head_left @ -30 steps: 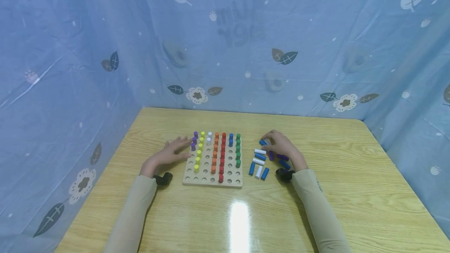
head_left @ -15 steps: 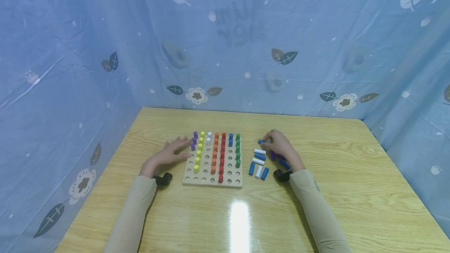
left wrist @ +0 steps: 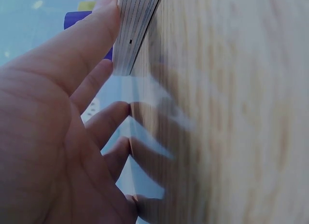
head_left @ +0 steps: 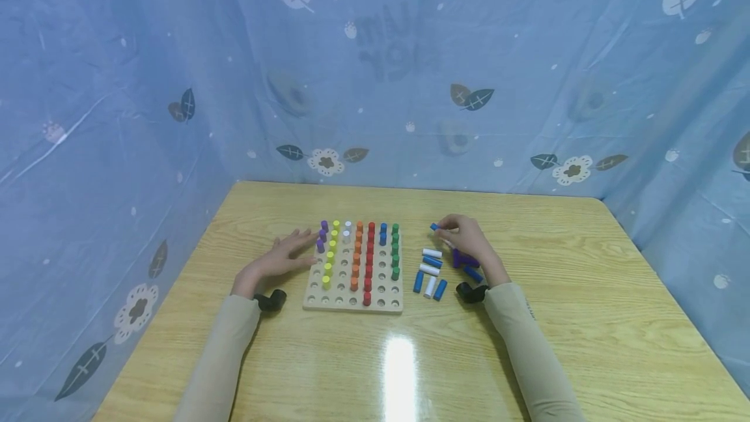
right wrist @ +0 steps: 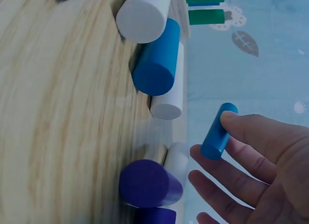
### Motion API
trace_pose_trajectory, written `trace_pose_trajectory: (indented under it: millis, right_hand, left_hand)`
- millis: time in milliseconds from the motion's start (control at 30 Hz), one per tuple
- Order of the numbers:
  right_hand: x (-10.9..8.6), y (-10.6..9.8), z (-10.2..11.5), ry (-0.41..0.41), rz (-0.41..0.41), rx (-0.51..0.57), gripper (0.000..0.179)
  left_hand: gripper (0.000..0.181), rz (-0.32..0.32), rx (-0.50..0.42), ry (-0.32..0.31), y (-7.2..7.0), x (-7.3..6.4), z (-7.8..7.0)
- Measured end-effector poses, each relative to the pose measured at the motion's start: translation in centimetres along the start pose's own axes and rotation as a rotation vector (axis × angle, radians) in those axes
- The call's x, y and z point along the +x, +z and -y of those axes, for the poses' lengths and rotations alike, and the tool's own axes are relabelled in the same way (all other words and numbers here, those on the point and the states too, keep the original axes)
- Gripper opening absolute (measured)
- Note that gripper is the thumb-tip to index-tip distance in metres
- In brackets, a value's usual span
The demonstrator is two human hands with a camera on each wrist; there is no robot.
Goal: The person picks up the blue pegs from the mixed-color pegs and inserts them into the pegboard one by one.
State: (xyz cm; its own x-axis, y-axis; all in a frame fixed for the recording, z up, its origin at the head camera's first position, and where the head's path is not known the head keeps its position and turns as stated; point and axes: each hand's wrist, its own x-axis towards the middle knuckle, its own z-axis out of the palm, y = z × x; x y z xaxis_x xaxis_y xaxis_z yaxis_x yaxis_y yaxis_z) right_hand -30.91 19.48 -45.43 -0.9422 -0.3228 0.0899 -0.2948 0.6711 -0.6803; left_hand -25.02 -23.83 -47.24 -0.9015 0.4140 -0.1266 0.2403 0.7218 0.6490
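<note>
My right hand point(head_left: 467, 238) pinches a blue peg point(right wrist: 218, 132) between thumb and fingers, lifted off the table in the right wrist view. Around that hand lie loose pegs: white pegs point(head_left: 430, 270), blue pegs point(head_left: 418, 282) and purple pegs point(head_left: 465, 260). My left hand point(head_left: 281, 258) rests at the left side of the wooden pegboard point(head_left: 351, 307), fingers spread, thumb and index finger at its edge. In the left wrist view the other fingertips point(left wrist: 120, 110) touch the table. Rows of purple, yellow, white, orange, red, blue and green pegs point(head_left: 395, 259) stand in the board, with bare holes toward the front.
The wooden table point(head_left: 498, 370) has a bright light reflection point(head_left: 400, 370) near its front. A blue patterned curtain point(head_left: 375, 83) hangs behind it and along both sides. A black wrist camera point(head_left: 471, 292) sits by the right wrist, close to the loose pegs.
My right hand has picked up the blue peg from the far end of the loose pegs and moved it slightly up and away. The left hand keeps its place at the board.
</note>
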Motion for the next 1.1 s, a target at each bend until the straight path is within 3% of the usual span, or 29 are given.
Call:
trace_pose_trajectory:
  millis: [267, 567, 800, 1100]
  right_hand:
    - [0.0, -0.2, 0.2, -0.05, -0.075, 0.016, 0.02]
    - [-0.2, -0.4, 1.2, -0.041, -0.105, 0.048, 0.02]
    - [-0.1, -0.2, 2.0, -0.044, -0.077, 0.105, 0.024]
    - [0.3, 0.3, 3.1, -0.144, -0.044, 0.15, 0.034]
  left_hand:
    - [0.068, -0.002, 0.001, -0.001, 0.0, -0.1, -0.1]
    - [0.067, -0.006, -0.014, -0.002, 0.0, -0.3, -0.3]
    - [0.068, -0.007, -0.024, -0.001, 0.0, -0.4, -0.4]
    - [0.068, -0.005, -0.014, 0.004, 0.0, -0.3, -0.1]
